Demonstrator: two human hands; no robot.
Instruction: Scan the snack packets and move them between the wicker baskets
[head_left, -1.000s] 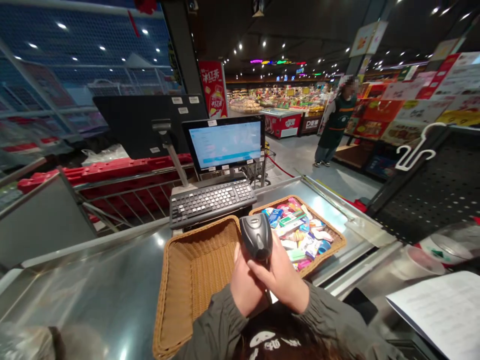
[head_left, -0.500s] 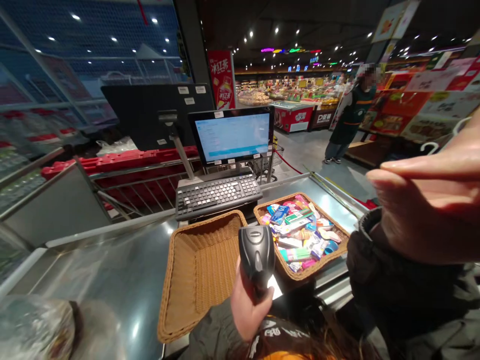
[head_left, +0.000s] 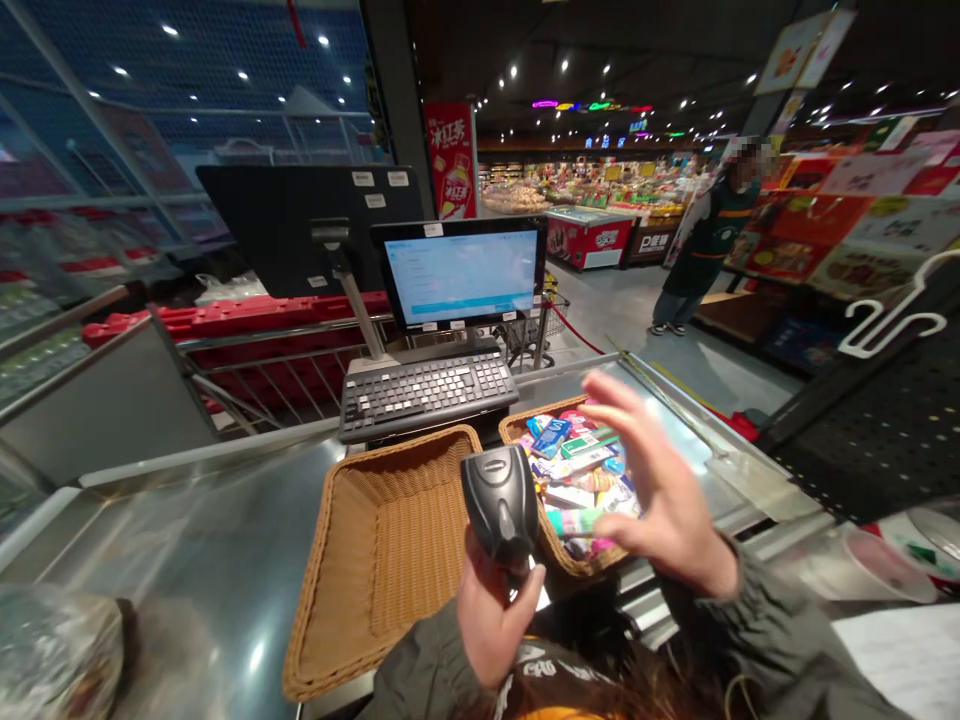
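Note:
A black handheld barcode scanner [head_left: 501, 500] stands upright in my left hand [head_left: 491, 610], whose fingers wrap round its handle. My right hand [head_left: 664, 490] hovers over the right side of a wicker basket [head_left: 551, 540] of small packaged goods [head_left: 574, 465], thumb and fingers spread with nothing between them. Boxes, tubes and colourful packets lie jumbled there, partly hidden by that hand. Left of the scanner sits a second wicker basket [head_left: 390, 530] with nothing visible in it.
Behind the baskets are a keyboard [head_left: 427, 390] and a lit monitor [head_left: 465, 270]. A plastic-wrapped item [head_left: 56, 650] lies on the metal counter [head_left: 217, 540] at left. A white hanger [head_left: 892, 315] hangs at right. A person in an apron [head_left: 712, 240] stands in the aisle.
My right hand has come down and left from the upper right to above the full basket, and its fingers have spread apart. My left hand still holds the scanner.

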